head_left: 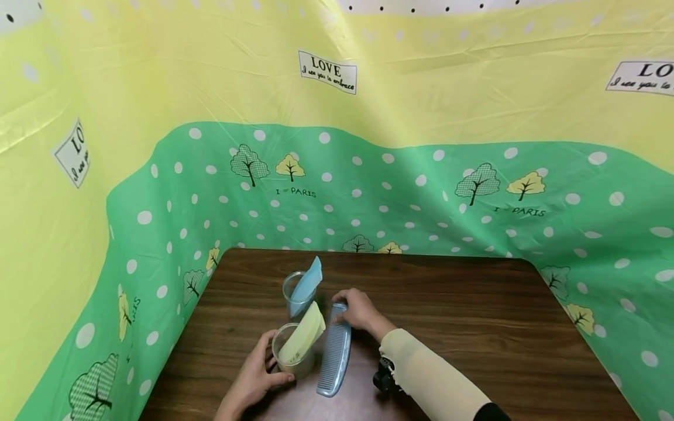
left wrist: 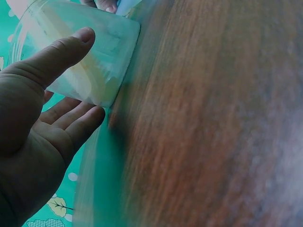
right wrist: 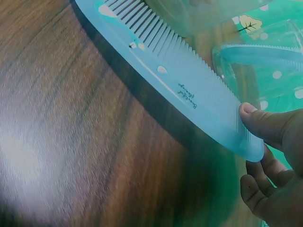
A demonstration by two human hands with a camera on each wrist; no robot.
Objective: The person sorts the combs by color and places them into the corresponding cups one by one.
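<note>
A light blue comb (head_left: 334, 351) is pinched at its far end between the thumb and fingers of my right hand (head_left: 360, 310). In the right wrist view the comb (right wrist: 184, 90) stands over the table with a shadow beside it, its teeth facing the cups. My left hand (head_left: 256, 371) holds a clear plastic cup (head_left: 301, 369) from the left, with its thumb across the wall in the left wrist view. A pale yellow flat packet (head_left: 302, 336) leans out of this cup. Behind it stands another clear cup (head_left: 288, 286) with a light blue packet (head_left: 308, 285) inside.
The dark wood table (head_left: 447, 304) extends to the right of my hands. A green and yellow printed curtain (head_left: 368, 193) hangs along its back and sides. A small black device (head_left: 384, 374) sits at my right wrist.
</note>
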